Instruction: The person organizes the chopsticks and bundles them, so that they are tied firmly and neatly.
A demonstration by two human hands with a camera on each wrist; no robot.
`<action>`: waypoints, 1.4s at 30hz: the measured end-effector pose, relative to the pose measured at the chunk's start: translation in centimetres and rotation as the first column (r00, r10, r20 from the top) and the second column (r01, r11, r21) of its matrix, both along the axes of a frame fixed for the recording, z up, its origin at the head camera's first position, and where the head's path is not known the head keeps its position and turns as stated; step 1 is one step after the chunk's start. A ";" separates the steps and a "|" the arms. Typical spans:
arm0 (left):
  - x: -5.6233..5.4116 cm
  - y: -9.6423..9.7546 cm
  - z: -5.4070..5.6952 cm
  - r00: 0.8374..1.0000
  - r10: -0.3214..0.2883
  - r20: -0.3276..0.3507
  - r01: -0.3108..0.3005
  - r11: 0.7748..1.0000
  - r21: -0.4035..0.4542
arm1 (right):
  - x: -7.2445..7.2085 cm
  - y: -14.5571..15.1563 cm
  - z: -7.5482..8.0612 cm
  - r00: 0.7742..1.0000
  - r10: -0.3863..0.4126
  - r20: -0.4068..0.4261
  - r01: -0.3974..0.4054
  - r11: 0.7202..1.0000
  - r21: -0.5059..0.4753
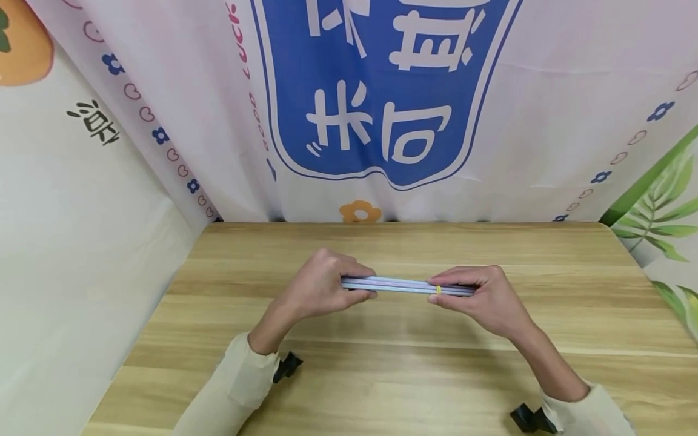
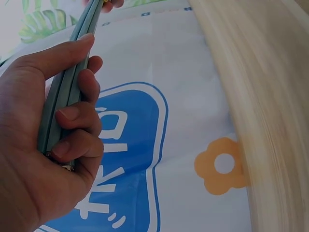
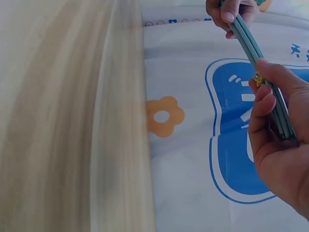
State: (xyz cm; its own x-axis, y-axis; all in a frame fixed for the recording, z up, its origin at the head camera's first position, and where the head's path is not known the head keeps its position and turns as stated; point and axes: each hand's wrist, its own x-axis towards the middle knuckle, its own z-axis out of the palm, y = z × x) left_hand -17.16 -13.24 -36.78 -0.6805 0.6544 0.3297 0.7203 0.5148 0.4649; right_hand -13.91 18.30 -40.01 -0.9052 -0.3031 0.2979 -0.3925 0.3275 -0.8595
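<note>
A bundle of slim pale blue and lilac sticks [image 1: 398,284] is held level between both hands, raised over the wooden table. In the wrist views the sticks look teal, lying side by side. My left hand [image 1: 327,284] grips one end; in the left wrist view its fingers curl round the bundle, with small shiny tips showing near the little finger. My right hand [image 1: 493,300] pinches toward the other end, thumb and fingers on opposite sides. A thin yellow band [image 3: 259,79] wraps the sticks at the right fingertips. I cannot tell exactly what kind of sticks they are.
The wooden table [image 1: 382,375] spreads beneath both hands. Behind its far edge hangs a white printed curtain [image 1: 545,121] with a large blue sign and an orange flower. White cloth [image 1: 82,242] hangs along the left side; a leaf-patterned cloth [image 1: 668,212] is at the right.
</note>
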 end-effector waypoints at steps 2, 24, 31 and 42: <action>0.0 0.2 0.1 1.000 0.001 -0.008 -0.001 1.000 -0.002 | 0.0 -0.2 -0.1 1.000 -0.007 0.001 0.007 1.000 -0.009; 0.3 0.6 -0.3 0.999 0.046 0.019 -0.047 0.996 0.080 | -0.1 1.8 1.4 0.999 0.024 -0.034 -0.024 1.000 0.019; 0.3 0.6 -0.2 0.999 0.038 -0.005 -0.037 0.996 0.076 | -0.1 1.3 1.1 0.995 0.097 -0.005 -0.097 0.991 -0.097; 0.4 0.7 -0.4 0.999 0.030 -0.022 -0.029 0.999 0.021 | 0.4 -0.3 0.1 0.997 -0.035 0.071 0.039 0.998 -0.053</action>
State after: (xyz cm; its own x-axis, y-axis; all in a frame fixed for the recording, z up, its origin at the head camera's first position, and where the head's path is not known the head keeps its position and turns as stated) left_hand -16.77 -12.57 -37.20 -0.6916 0.6269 0.3587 0.7154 0.5262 0.4597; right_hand -13.49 17.95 -39.95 -0.9347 -0.2545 0.2483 -0.3192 0.2931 -0.9012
